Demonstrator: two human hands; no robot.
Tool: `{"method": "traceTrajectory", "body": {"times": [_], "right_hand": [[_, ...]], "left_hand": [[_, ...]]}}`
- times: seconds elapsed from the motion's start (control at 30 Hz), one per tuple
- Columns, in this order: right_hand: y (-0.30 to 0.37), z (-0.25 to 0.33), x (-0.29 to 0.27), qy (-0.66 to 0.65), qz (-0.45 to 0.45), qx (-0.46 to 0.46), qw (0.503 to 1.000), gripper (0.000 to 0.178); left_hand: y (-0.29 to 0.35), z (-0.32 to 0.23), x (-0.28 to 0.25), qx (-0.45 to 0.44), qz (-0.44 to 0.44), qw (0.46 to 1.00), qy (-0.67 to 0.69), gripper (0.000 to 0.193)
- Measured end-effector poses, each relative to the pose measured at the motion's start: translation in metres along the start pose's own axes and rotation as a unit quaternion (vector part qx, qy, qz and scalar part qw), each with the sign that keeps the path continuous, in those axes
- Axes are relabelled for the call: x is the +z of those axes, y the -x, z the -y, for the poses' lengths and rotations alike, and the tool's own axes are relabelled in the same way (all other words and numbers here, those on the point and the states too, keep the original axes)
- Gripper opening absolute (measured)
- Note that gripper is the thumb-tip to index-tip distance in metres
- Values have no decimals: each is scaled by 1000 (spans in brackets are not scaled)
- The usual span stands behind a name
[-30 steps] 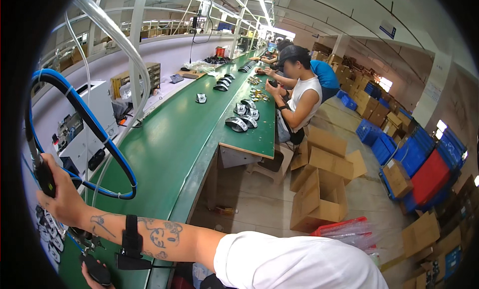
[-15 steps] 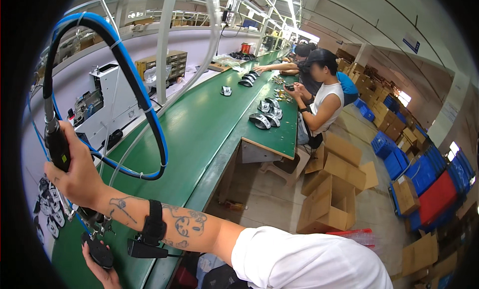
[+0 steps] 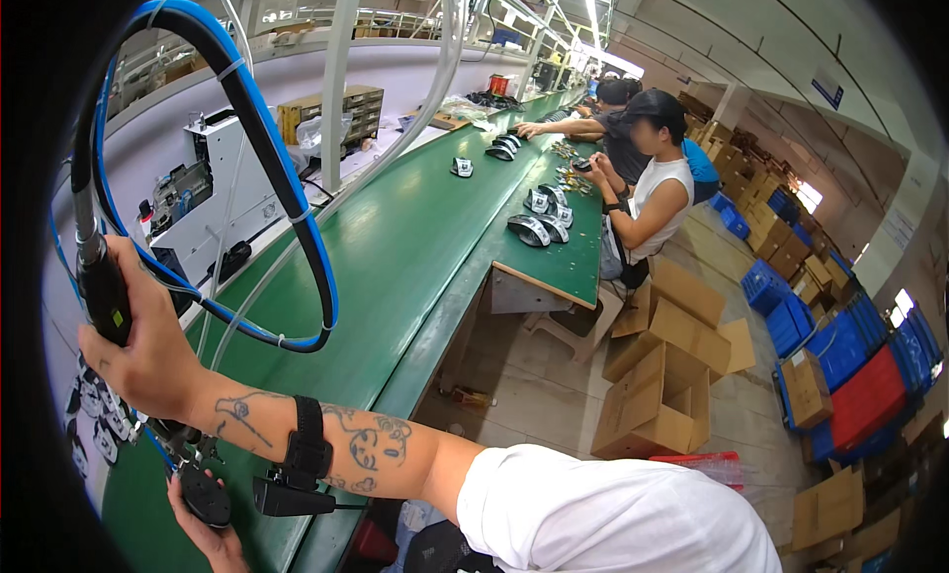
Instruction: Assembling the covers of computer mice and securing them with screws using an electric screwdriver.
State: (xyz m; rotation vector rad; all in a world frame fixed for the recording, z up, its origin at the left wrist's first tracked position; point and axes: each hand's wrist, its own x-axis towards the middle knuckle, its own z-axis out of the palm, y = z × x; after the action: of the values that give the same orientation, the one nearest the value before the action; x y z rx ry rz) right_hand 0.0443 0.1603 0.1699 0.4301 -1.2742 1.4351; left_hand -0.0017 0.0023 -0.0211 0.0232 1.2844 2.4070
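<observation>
My right hand (image 3: 148, 341) is closed around the black handle of an electric screwdriver (image 3: 102, 294), which stands upright at the far left with its cable rising from the top. Below it, at the lower left, my left hand (image 3: 210, 541) grips a black computer mouse shell (image 3: 206, 499), thumb along its edge. The screwdriver's lower end, partly hidden behind my right wrist, comes down beside the upper end of the mouse shell. Whether the tip touches it I cannot tell.
A black and blue hose (image 3: 282, 168) loops over the green conveyor belt (image 3: 366, 247). White-and-black mouse parts (image 3: 534, 229) lie on the side table, where a person in white (image 3: 664, 202) works. A white machine (image 3: 222, 202) stands behind; open cardboard boxes (image 3: 657, 405) are on the floor.
The whole view has shifted slightly, so the belt and co-workers appear a little farther right. Both hands keep their holds, with the mouse shell still under the screwdriver.
</observation>
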Motion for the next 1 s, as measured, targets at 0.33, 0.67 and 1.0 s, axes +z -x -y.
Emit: {"method": "traceTrajectory", "body": {"times": [0.33, 0.67, 1.0], "right_hand": [[0, 0, 2, 27, 8, -6, 1000, 42], [8, -2, -4, -7, -15, -22, 1000, 52], [16, -21, -20, 252, 91, -29, 963, 16]], "left_hand": [[3, -5, -1, 2, 5, 1000, 2, 35], [5, 0, 8, -4, 26, 1000, -3, 33], [9, -3, 22, 0, 52, 993, 101, 35]]}}
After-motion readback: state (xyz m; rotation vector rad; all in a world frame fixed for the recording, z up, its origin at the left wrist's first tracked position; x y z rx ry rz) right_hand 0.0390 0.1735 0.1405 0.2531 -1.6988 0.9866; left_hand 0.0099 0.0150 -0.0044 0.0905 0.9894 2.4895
